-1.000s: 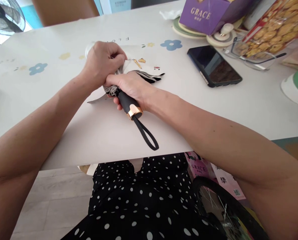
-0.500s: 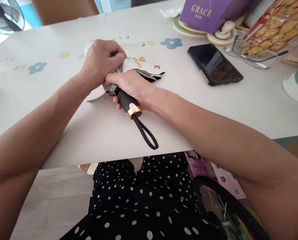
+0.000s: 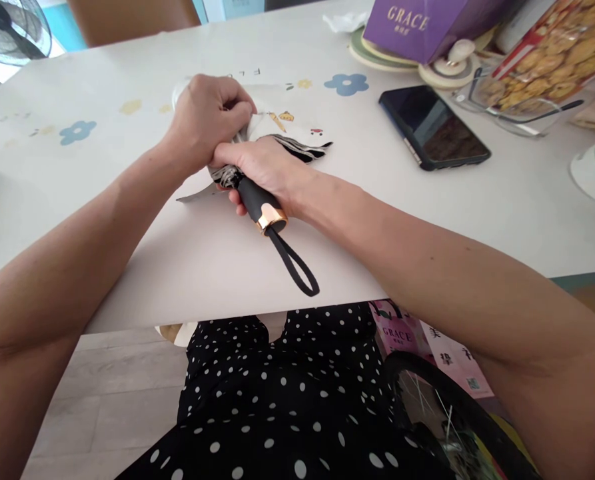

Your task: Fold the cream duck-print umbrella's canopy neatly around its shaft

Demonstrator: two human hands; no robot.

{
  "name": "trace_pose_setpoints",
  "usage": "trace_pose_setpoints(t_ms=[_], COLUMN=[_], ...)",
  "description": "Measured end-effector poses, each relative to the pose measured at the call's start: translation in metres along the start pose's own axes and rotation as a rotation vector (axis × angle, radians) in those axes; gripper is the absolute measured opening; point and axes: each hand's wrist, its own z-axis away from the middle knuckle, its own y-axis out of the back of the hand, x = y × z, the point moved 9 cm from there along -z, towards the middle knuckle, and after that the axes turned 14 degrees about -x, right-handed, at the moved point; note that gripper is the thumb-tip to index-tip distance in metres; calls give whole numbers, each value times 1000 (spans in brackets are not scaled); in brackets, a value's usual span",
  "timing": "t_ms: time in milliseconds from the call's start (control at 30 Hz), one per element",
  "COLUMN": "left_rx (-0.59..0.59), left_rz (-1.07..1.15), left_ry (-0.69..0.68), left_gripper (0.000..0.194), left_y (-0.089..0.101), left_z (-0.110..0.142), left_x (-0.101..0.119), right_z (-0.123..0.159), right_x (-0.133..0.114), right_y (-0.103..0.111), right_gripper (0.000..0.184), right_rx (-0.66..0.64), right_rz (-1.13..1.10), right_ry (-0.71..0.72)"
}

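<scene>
At the far left corner, a fan (image 3: 12, 30) stands beyond the table (image 3: 177, 267). The left hand (image 3: 202, 120) is curled, thumb and forefinger pinching pale fabric of a folded umbrella (image 3: 304, 148) near the middle of the table's near edge. The right hand (image 3: 272, 167), touching the left, wraps the gathered folds just above the black handle (image 3: 254, 197), some fingertips showing beneath. The umbrella's handle points toward the near edge, its strap (image 3: 297, 270) hanging loosely off the end.

It should be light. The canopy looks thin, soft and a little slippery, likely to spring loose if let go; the handle looks stiff and is the surest hold, with the other hand around the folds. Farther right lie a phone (image 3: 434, 127), a purple box (image 3: 407, 30) near the far edge, and glasses (image 3: 520, 127) beside a snack bag (image 3: 552, 60).
</scene>
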Motion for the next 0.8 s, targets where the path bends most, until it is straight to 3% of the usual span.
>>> trace_pose_setpoints(t_ms=[633,800], left_rx=[-23,33], left_rz=[1,36], left_ry=[-16,117], left_gripper=[19,31], left_y=[0,3], left_z=[-1,-1], left_x=[2,-19], right_z=[-1,2], right_x=[3,1], right_y=[-1,0], right_gripper=[13,15], right_rx=[-27,28], right_rz=[54,-3], right_ry=[-4,-9])
